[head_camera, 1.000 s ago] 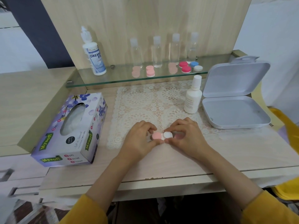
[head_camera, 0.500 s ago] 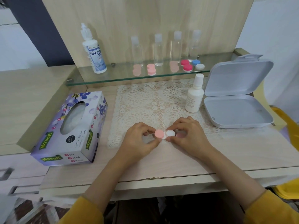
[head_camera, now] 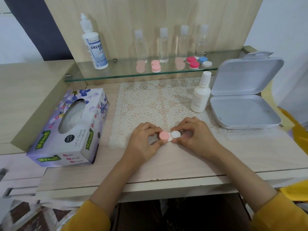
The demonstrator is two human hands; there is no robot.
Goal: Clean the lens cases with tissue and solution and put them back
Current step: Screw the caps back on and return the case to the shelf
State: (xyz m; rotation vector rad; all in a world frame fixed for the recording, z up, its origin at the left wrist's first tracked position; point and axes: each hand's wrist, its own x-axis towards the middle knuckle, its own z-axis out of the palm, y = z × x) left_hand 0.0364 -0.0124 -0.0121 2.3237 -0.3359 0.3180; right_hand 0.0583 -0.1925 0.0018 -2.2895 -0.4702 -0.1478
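Both hands grasp 1 lens case (head_camera: 169, 136) at the near lace mat edge: left hand (head_camera: 144, 144) pinches the pink cap, right hand (head_camera: 194, 137) the white. Caps on, tissue box (head_camera: 70, 129) untouched; early stage, I judge. 3 cases wait on the far glass shelf (head_camera: 126, 72).

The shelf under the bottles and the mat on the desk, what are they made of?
Shelf: likely clear glass; glossy, see-through, with a greenish front edge. Mat: white lace, cloth or plastic, cannot tell; the openwork holes show the wood-look desk beneath.
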